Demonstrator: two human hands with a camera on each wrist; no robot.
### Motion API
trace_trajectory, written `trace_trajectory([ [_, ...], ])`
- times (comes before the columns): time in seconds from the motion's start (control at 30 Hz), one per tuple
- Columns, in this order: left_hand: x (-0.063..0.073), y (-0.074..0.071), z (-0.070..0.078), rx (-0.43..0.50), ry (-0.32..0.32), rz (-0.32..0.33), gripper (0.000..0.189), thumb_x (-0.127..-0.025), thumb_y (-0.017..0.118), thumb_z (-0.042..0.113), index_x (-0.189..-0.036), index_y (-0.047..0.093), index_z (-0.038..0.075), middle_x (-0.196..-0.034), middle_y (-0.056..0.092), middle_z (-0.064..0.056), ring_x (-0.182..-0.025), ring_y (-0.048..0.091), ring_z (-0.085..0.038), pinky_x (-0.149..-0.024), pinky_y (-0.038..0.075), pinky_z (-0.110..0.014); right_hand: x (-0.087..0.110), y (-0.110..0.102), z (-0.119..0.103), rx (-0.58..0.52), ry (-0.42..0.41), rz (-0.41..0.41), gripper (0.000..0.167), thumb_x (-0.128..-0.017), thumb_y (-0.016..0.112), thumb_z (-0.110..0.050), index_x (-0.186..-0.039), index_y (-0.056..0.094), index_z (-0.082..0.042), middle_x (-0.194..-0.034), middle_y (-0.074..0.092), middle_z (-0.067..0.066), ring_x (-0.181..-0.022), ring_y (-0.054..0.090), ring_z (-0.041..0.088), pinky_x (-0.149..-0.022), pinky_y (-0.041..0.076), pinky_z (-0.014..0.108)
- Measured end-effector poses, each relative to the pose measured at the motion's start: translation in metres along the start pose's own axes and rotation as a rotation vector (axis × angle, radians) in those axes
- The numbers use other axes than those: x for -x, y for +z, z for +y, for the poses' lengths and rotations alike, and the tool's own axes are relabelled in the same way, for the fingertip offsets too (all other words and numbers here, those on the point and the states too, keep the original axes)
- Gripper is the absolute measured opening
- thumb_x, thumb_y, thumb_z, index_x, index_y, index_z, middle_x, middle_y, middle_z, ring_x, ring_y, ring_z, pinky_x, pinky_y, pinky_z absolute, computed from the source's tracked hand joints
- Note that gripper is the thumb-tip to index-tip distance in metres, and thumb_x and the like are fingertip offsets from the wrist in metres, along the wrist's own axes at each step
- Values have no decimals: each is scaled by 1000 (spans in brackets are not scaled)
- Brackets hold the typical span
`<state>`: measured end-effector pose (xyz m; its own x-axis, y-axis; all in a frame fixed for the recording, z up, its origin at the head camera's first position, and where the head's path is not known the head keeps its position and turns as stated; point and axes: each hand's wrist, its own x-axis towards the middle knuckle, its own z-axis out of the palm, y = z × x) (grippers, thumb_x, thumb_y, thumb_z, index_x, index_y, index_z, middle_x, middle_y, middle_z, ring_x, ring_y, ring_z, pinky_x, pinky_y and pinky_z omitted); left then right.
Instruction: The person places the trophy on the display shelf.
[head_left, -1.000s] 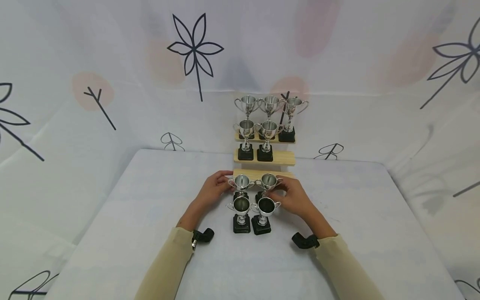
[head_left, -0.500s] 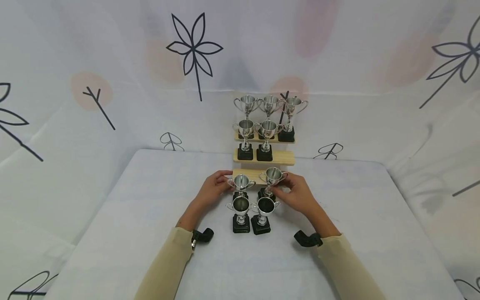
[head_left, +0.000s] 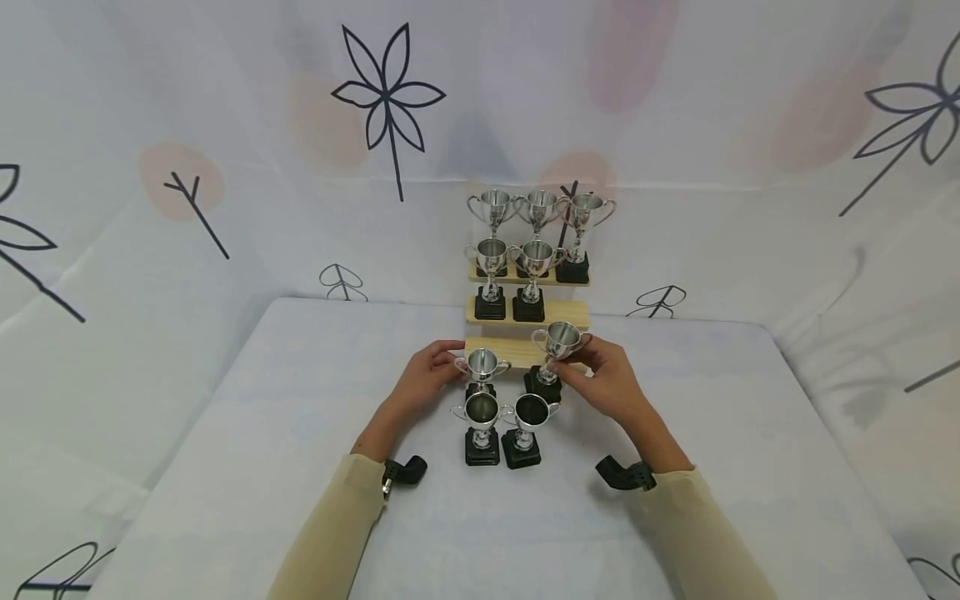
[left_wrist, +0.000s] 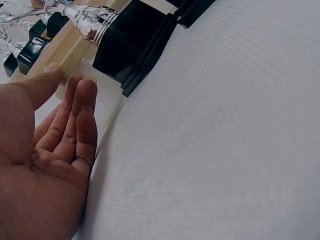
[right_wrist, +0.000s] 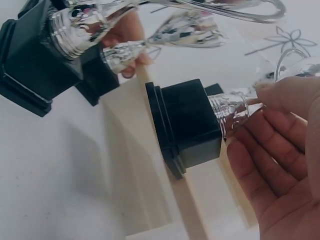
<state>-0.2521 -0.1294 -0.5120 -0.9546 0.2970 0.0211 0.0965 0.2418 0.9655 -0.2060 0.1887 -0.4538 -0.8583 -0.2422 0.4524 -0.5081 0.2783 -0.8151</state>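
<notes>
My right hand [head_left: 603, 379] pinches a small silver trophy cup [head_left: 561, 340] by its stem. The cup's black base [right_wrist: 192, 122] is raised in front of the lowest wooden step [head_left: 498, 348] of a tiered display stand, tilted a little in the head view. At that step's left end, my left hand [head_left: 429, 382] grips the stand, thumb [left_wrist: 47, 80] on the wood and fingers curled at its side. Beside the left hand, a trophy [head_left: 482, 367] stands on the table in front of the stand. Two nearer trophies are a left one [head_left: 482, 429] and a right one [head_left: 527, 427].
The middle step [head_left: 567, 314] bears two trophies, at its left and centre. Three more trophies, one of them a right-hand cup [head_left: 583, 218], stand on the top step. A white cloth covers the table [head_left: 300, 517]; a patterned curtain [head_left: 262, 108] hangs behind.
My right hand has lifted its trophy off the table spot beside the left one and moved it up and to the right, towards the lowest step. The left hand has stayed put.
</notes>
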Motion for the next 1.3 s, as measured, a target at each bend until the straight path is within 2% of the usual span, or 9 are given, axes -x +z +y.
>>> trace_trajectory([
  [0.1, 1, 0, 1, -6, 3, -2, 46, -104, 69, 14, -147, 57, 6, -104, 77, -8, -96, 74, -18, -93, 53, -31, 0, -4, -2, 3, 4, 25, 19, -90, 78, 9, -107, 71, 6, -103, 76, 21, -97, 70, 3, -94, 53, 16],
  [0.27, 1, 0, 1, -4, 7, 1, 46, -104, 68, 14, -147, 57, 6, -104, 76, -9, -95, 74, -18, -91, 53, -30, -1, -9, -5, -7, 15, 60, 21, -91, 77, 9, -110, 70, 7, -106, 74, 21, -99, 69, 3, -95, 52, 17],
  [0.5, 0, 0, -3, 3, 3, 3, 46, -104, 68, 13, -147, 57, 4, -105, 76, -12, -96, 74, -22, -91, 54, -29, -2, -14, -5, 4, 14, 109, 26, -91, 75, 11, -117, 71, 6, -110, 73, 7, -103, 69, -1, -95, 53, 17],
  [0.63, 0, 0, -2, 2, 5, 0, 45, -105, 68, 14, -148, 57, 4, -106, 76, -14, -97, 74, -25, -90, 54, -30, -3, -16, -6, -3, 7, 143, 27, -91, 75, 13, -117, 71, 7, -110, 73, 5, -102, 68, 0, -93, 53, 17],
  [0.93, 0, -1, -1, 2, -9, 2, 45, -104, 69, 14, -147, 57, 7, -104, 76, -8, -94, 74, -18, -89, 54, -30, -8, -17, -10, 14, 12, 174, 20, -95, 74, 6, -115, 70, 6, -110, 72, 14, -102, 68, 5, -96, 51, 17],
  [1.17, 1, 0, -1, 8, -16, 4, 45, -105, 68, 15, -147, 57, 8, -106, 77, -9, -96, 75, -20, -92, 55, -34, -13, -17, -15, -15, -29, 221, 20, -94, 73, 10, -113, 70, 7, -108, 70, -2, -100, 67, 6, -93, 52, 17],
  [1.3, 0, 0, -2, 18, -10, 0, 44, -105, 68, 14, -147, 57, 7, -105, 76, -9, -97, 75, -23, -94, 56, -38, -17, -18, -15, -32, -64, 253, 15, -91, 71, 16, -104, 67, 10, -101, 68, -4, -97, 67, 7, -91, 52, 18],
])
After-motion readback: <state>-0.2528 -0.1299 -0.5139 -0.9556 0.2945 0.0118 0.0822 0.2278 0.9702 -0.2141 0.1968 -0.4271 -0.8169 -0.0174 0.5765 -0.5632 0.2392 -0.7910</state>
